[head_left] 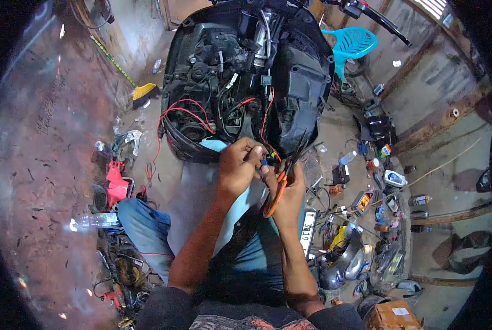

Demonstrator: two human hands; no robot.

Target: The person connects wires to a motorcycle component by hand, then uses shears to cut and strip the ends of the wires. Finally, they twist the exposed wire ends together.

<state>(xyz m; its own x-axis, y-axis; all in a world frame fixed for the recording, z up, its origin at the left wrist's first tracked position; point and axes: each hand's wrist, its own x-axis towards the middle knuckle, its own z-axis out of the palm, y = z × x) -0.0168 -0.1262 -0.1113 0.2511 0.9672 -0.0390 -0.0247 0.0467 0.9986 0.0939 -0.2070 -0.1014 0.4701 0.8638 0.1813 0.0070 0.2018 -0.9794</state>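
Observation:
My left hand (239,165) is closed in a pinch in front of the opened scooter body (306,104). What its fingertips hold is too small to make out. Just beside them shows a small blue piece (265,163), right at the thumb of my right hand (287,190). That hand is closed around orange-handled scissors (275,199), whose dark blades point up and away. A thin red wire (264,122) runs down from a small black box (266,80) toward my fingers. Another red wire (186,105) loops over the left side of the body.
Bottles, tools and loose parts lie along the right wall, with a number plate (308,234) near my right forearm. A turquoise plastic chair (355,44) stands behind. To the left are a yellow broom (144,91), red plastic parts (115,184) and a clear bottle (98,220).

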